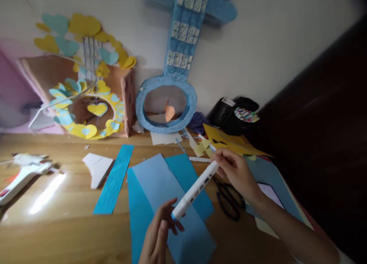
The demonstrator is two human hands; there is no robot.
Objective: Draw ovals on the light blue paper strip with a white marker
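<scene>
A white marker (195, 191) with black print and a blue ring at its lower end slants over the blue papers. Its upper end is gripped between the thumb and fingers of my right hand (233, 170). My left hand (162, 227) is at the lower end, fingers apart and partly behind the marker; the thumb stands off it. Below lie a light blue paper strip (156, 176) and brighter blue sheets (139, 206). Black-handled scissors (229, 201) rest beneath my right hand, their blades mostly hidden.
A glue gun (25, 176) lies at the left, near a white paper piece (97, 168) and a blue strip (114, 183). Behind stand a heart-covered cardboard box (127, 99) and a blue guitar-like model (140, 103). Yellow paper (229, 139) and a phone (271, 193) are at the right.
</scene>
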